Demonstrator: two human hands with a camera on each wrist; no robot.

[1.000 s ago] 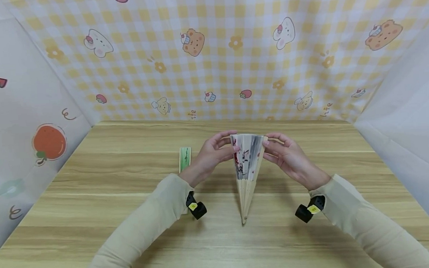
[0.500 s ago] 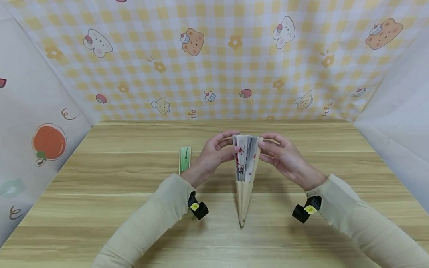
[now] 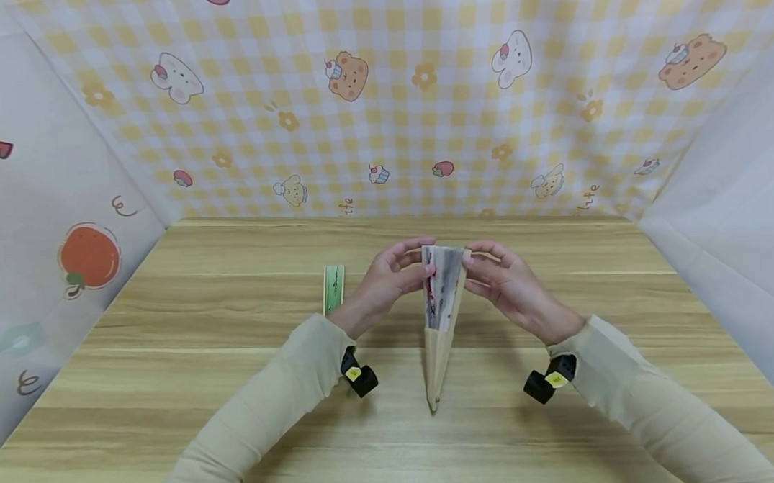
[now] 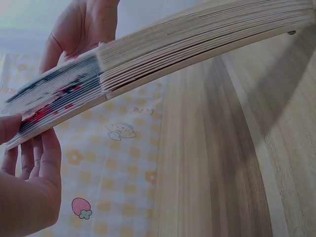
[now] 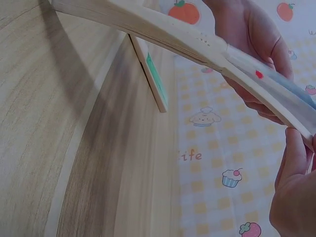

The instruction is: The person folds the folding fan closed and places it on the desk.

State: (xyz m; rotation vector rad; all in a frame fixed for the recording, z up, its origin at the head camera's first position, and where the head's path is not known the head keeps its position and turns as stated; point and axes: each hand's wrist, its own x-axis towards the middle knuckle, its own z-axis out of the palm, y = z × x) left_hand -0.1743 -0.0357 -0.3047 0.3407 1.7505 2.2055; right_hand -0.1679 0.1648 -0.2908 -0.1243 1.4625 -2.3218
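Observation:
Between the two hands is a folding fan, partly spread into a narrow wedge, with its pivot end toward the body. Grey and white cloth with red blossom marks covers its far half; bare wooden ribs run to the pivot. My left hand pinches the fan's left edge near the top, thumb in front and fingers behind. On the other side my right hand pinches the right outer rib near its top. The left wrist view shows the stacked ribs of the fan close together, its cloth pleated at the far end.
A green box with pale edges lies on the wooden table left of the fan, partly covered by the left forearm. Behind the table hangs a yellow checked cloth; white printed sheets stand at the sides.
The fan has narrowed as the right hand moved left toward the left hand. Its pivot end has shifted slightly left and nearer the body.

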